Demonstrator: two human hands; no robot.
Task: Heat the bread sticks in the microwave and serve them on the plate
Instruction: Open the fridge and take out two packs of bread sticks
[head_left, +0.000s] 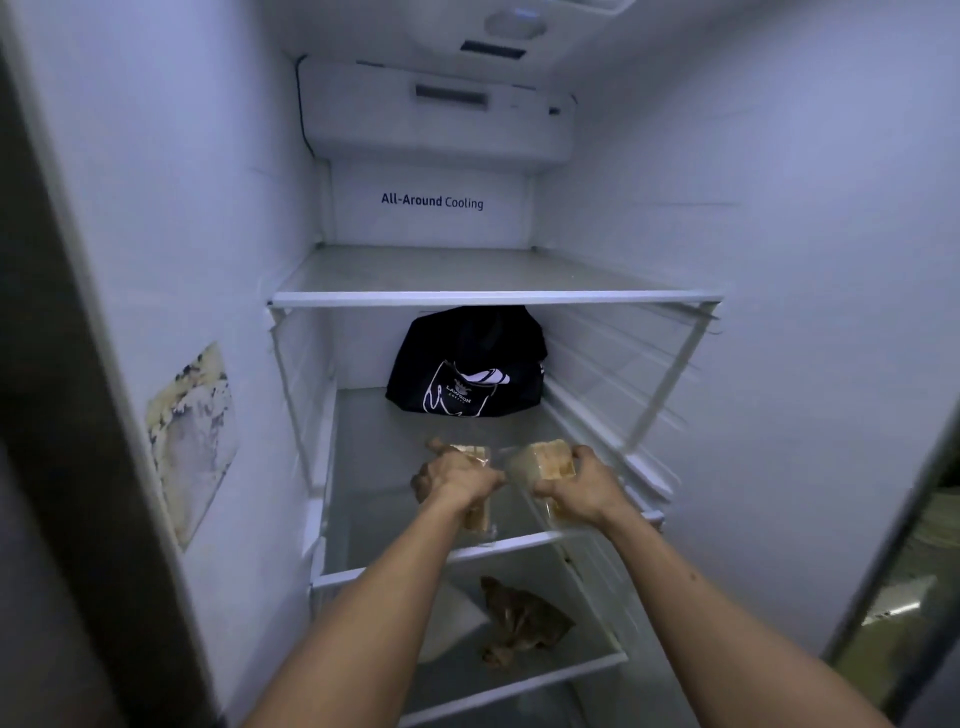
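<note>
- Fridge interior (727, 208): white walls, dim; back panel reads "All-Around Cooling".
- Middle glass shelf (395, 499): black bag (467, 364) at rear.
- Left hand (452, 480) and right hand (582, 480): fingers clamped on clear bread stick pack (545, 460), at shelf front.
- Lower shelf (519, 680): crumpled brown wrapper (519, 618).

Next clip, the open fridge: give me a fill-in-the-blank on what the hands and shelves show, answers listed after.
1. The left hand and right hand each hold a clear package of ____.
2. The bag at the back of the middle shelf is ____ in colour.
3. The printed words on the fridge's back wall read All-Around ____.
4. The brown crumpled thing lies on the shelf ____ the hands.

Missing words: bread; black; Cooling; below
</note>
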